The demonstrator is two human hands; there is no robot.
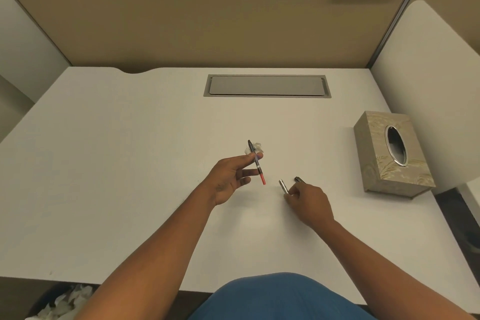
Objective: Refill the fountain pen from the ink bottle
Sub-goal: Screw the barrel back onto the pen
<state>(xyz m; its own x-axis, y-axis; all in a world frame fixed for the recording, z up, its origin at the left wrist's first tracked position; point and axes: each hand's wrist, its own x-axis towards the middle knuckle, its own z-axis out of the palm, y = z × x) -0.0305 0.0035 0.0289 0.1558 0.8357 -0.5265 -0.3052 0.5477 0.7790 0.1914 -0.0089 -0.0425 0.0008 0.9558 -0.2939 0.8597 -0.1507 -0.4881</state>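
Observation:
My left hand (231, 176) holds the pen's front section (256, 162) between thumb and fingertips, above the middle of the white desk (130, 163). This piece is dark at its upper end, and a red converter forms its lower end. Just behind it a small crumpled tissue (257, 147) lies on the desk. My right hand (307, 202) rests on the desk to the right, its fingers closed on a silver pen barrel (283, 186). A dark pen cap (300, 179) lies just beyond that hand. No ink bottle is in view.
A patterned tissue box (389, 156) stands at the right of the desk. A grey cable hatch (267, 85) is set into the far middle. A tan partition (181, 21) closes off the back. A bin with crumpled tissues (62, 301) sits below the front left edge.

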